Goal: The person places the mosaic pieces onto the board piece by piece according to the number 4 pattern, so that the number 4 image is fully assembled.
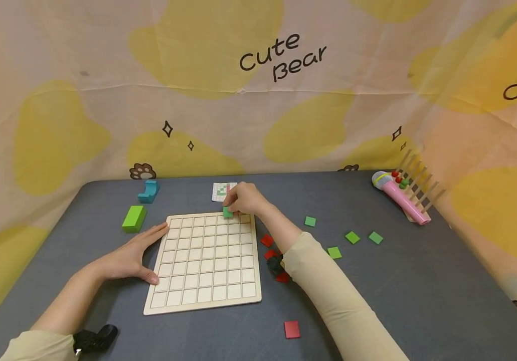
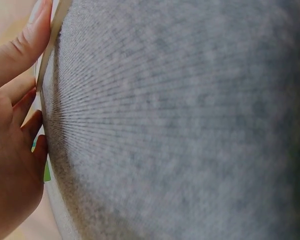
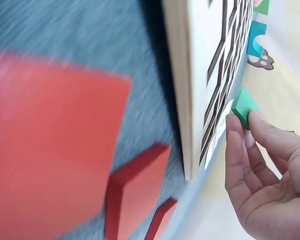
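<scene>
Resting on the left edge of the gridded board [image 1: 201, 260], your left hand [image 1: 129, 258] has fingers extended and thumb spread away from them: thumb on the near part of the edge, fingertips farther up. Black band [image 1: 88, 342] at your left cuff. Bright green block [image 1: 134, 219] lies on the desk [image 1: 186, 341] beyond that hand, left of the board. Teal curved piece [image 1: 149, 192] sits just behind the block. Board lies flat, pale square cells in rows. Small printed card [image 1: 219, 191] lies behind its far edge, grid print with green and red squares, partly covered by your right hand [image 1: 245, 199]. That hand pinches a green tile [image 1: 227, 212] between thumb and fingers. Tile is tilted, at the board's far edge, right of middle; can't tell if it touches the board. Red tiles [image 1: 267, 240] lie just right of the board, partly hidden by your right forearm and its black strap [image 1: 275, 264]. Another red tile [image 1: 292, 329] lies nearer you, apart from those. Four loose green tiles [image 1: 310, 221] are scattered past the forearm, two a lighter green. Far right: pink toy microphone [image 1: 400, 198], grey head, yellow ring, in front of wooden sticks [image 1: 422, 187] with red and green beads [image 1: 403, 184].
</scene>
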`<control>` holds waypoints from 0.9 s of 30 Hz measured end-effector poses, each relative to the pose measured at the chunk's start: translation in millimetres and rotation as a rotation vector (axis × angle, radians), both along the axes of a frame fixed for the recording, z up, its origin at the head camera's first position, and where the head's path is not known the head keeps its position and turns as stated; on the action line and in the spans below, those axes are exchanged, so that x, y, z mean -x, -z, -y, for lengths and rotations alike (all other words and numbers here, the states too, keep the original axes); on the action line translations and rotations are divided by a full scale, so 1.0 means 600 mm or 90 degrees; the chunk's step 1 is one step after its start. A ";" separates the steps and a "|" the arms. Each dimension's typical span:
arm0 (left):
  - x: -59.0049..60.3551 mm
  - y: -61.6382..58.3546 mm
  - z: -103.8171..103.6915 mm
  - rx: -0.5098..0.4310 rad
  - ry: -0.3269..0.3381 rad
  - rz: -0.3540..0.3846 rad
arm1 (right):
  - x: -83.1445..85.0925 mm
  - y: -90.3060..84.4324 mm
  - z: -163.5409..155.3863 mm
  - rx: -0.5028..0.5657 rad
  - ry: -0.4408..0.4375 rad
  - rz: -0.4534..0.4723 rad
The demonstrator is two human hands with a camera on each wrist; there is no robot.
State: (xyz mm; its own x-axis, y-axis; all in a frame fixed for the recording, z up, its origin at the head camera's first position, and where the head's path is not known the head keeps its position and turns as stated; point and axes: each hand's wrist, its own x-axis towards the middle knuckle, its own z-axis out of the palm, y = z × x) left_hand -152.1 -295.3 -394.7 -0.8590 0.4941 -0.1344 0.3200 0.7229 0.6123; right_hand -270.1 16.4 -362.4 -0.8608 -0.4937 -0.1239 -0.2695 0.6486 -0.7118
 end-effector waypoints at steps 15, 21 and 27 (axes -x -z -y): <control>-0.002 0.002 -0.001 0.004 -0.009 0.000 | -0.009 0.007 0.025 -0.067 -0.033 -0.044; -0.001 0.003 0.000 0.005 -0.009 0.001 | -0.011 0.009 0.027 -0.078 -0.034 -0.049; -0.001 0.004 -0.001 0.003 -0.008 0.002 | -0.014 0.009 0.028 -0.091 -0.035 -0.055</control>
